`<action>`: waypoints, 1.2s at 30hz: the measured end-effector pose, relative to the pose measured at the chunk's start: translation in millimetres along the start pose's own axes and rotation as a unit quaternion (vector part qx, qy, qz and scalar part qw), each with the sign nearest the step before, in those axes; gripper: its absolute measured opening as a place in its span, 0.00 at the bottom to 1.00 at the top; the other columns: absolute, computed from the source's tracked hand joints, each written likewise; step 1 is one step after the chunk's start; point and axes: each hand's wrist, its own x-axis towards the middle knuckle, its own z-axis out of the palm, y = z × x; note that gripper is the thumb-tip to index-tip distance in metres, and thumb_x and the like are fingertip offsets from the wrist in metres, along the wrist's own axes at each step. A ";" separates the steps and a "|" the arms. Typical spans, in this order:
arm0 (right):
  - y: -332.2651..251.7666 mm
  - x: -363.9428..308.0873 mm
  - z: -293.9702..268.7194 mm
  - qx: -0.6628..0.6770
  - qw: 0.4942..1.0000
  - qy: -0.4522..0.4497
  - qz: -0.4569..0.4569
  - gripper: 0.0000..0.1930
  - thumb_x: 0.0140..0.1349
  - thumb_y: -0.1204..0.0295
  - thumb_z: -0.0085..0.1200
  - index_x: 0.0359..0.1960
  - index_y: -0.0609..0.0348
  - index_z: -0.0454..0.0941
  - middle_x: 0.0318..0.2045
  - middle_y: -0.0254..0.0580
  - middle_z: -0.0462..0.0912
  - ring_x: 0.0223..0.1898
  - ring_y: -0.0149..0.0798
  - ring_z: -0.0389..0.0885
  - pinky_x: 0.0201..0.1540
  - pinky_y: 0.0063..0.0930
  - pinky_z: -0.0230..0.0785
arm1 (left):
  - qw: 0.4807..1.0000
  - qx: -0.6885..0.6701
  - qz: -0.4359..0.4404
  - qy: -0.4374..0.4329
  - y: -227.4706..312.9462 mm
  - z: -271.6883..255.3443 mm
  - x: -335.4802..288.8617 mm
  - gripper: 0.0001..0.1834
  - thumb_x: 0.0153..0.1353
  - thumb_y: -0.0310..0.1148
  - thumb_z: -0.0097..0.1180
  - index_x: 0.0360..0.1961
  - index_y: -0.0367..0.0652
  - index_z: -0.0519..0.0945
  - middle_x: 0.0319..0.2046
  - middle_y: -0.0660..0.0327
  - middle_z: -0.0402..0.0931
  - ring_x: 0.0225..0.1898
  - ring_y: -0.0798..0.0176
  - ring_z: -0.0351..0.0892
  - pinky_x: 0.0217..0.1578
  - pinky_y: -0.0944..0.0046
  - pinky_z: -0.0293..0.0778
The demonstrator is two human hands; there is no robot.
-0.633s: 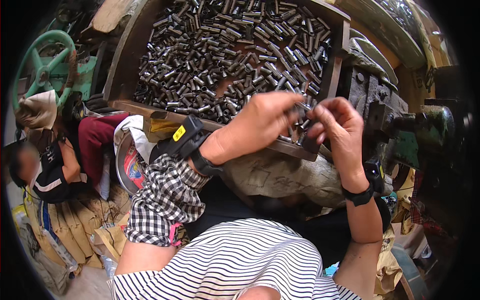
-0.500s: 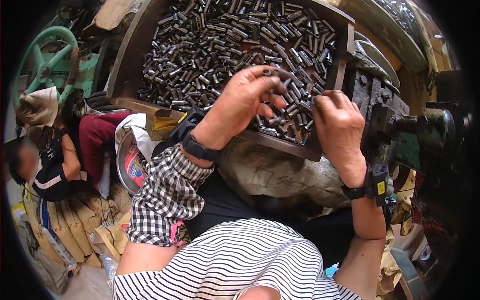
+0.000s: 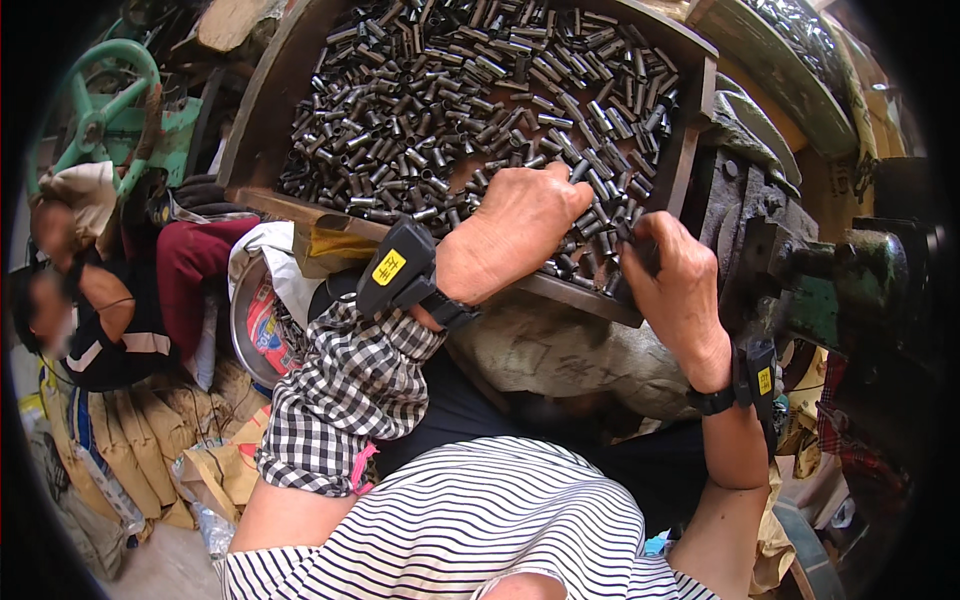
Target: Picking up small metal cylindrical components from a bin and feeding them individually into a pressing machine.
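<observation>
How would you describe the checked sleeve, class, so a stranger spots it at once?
Find the big wooden tray of short metal tubes. From the left hand over it, move toward the body to the sleeve. Its black-and-white checks and pink trim set it apart from the striped shirt.

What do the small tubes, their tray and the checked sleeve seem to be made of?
Small tubes: metal, likely steel, smooth and dark, with bright glints along their rounded sides.
Tray: probably wood, brown and dull, with worn, scuffed rims; painted metal isn't ruled out.
Checked sleeve: woven cloth, matte, shown by its soft folds and gathered end; the fibre can't be told.
</observation>
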 end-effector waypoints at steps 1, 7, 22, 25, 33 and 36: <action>0.8 -5.3 -2.1 0.035 0.999 -0.013 0.017 0.11 0.49 0.76 0.59 0.32 0.63 0.70 0.27 0.50 0.77 0.25 0.51 0.78 0.26 0.35 0.71 | 1.000 0.014 0.018 -0.020 -1.3 0.6 1.7 0.03 0.50 0.26 0.55 0.27 0.42 0.75 0.24 0.54 0.73 0.27 0.49 0.79 0.26 0.55 0.75; 4.6 -16.6 -6.0 0.140 0.988 0.013 0.059 0.10 0.49 0.80 0.58 0.30 0.63 0.69 0.24 0.49 0.76 0.24 0.47 0.79 0.26 0.31 0.70 | 0.992 0.052 0.066 -0.089 -1.2 -2.7 12.0 0.03 0.50 0.26 0.54 0.28 0.41 0.75 0.26 0.55 0.75 0.28 0.51 0.80 0.28 0.56 0.76; 8.5 -14.7 -3.6 0.202 0.972 0.009 0.119 0.10 0.47 0.81 0.60 0.29 0.63 0.71 0.22 0.42 0.75 0.20 0.36 0.75 0.22 0.25 0.66 | 0.986 0.081 0.082 -0.124 16.7 3.0 14.7 0.08 0.48 0.28 0.58 0.30 0.39 0.74 0.25 0.55 0.76 0.28 0.52 0.81 0.28 0.58 0.77; 10.1 -15.3 -2.7 0.198 0.975 0.023 0.098 0.09 0.47 0.81 0.59 0.31 0.64 0.73 0.22 0.41 0.74 0.20 0.35 0.74 0.22 0.24 0.65 | 0.988 0.062 0.083 -0.117 16.1 4.9 12.2 0.08 0.48 0.28 0.58 0.29 0.38 0.74 0.24 0.54 0.77 0.27 0.52 0.81 0.27 0.58 0.76; 9.8 -12.8 -18.8 0.456 0.845 0.001 0.277 0.04 0.59 0.78 0.55 0.35 0.65 0.77 0.23 0.32 0.78 0.18 0.18 0.70 0.18 0.12 0.61 | 0.935 -0.333 -0.088 -0.084 17.9 -6.4 17.2 0.11 0.52 0.27 0.55 0.36 0.35 0.73 0.19 0.58 0.76 0.19 0.65 0.78 0.19 0.67 0.73; 18.4 -14.3 -18.6 0.543 0.789 0.013 0.286 0.05 0.59 0.78 0.55 0.36 0.65 0.77 0.25 0.32 0.78 0.20 0.20 0.75 0.19 0.11 0.64 | 0.742 -0.612 -0.226 -0.154 19.8 -13.9 20.3 0.10 0.55 0.27 0.52 0.39 0.36 0.74 0.19 0.63 0.76 0.17 0.73 0.76 0.15 0.76 0.69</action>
